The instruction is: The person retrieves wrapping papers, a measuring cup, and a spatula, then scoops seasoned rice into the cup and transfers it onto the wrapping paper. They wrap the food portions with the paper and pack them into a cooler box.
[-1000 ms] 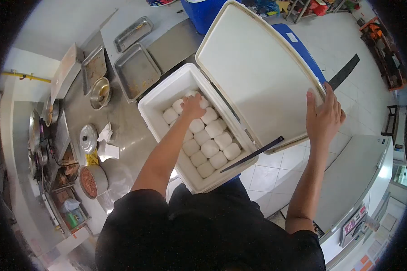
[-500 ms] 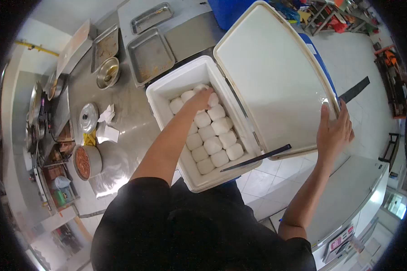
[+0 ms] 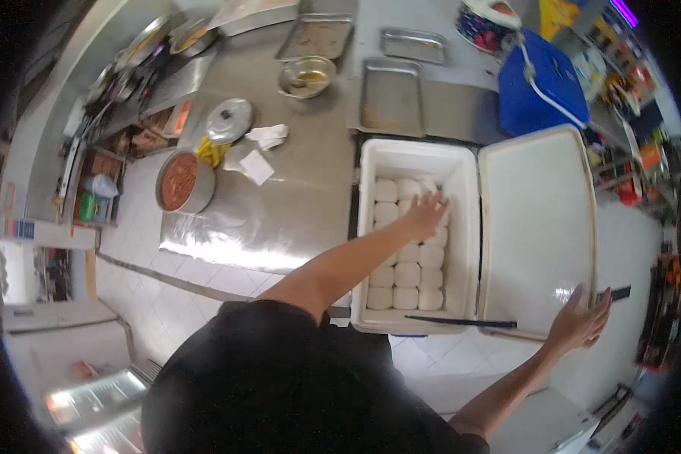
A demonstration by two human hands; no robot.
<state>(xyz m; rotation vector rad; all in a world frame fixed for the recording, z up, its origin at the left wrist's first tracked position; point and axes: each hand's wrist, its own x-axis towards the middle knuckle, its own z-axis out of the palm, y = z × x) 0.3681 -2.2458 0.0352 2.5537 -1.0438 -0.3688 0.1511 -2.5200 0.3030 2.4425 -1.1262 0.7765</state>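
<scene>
My left hand [image 3: 426,214] reaches into a white cooler box [image 3: 368,250], its fingers spread over the far right part of the rows. Soft white dough balls [image 3: 407,275], packed side by side, line the box floor; the hand covers some of them. The box lid [image 3: 537,227] is swung back to the right on its hinge. At the lid's near right corner is my right hand [image 3: 580,324], thumb and fingers apart and overlapping the edge. A black strap [image 3: 461,322] crosses the near rim, and another dark strap piece [image 3: 614,293] sticks out past the right fingers.
Left of the box stands a steel table with a pot of reddish-brown filling [image 3: 180,181], a metal lid [image 3: 229,121], white paper [image 3: 257,167] and a metal bowl [image 3: 307,77]. Metal trays [image 3: 392,94] lie beyond the box. A blue cooler [image 3: 541,87] stands at the back right.
The view has turned, so the box now appears farther right. My left fingers, earlier bent down at the far dough balls, are now spread over them. The right hand stays by the lid edge.
</scene>
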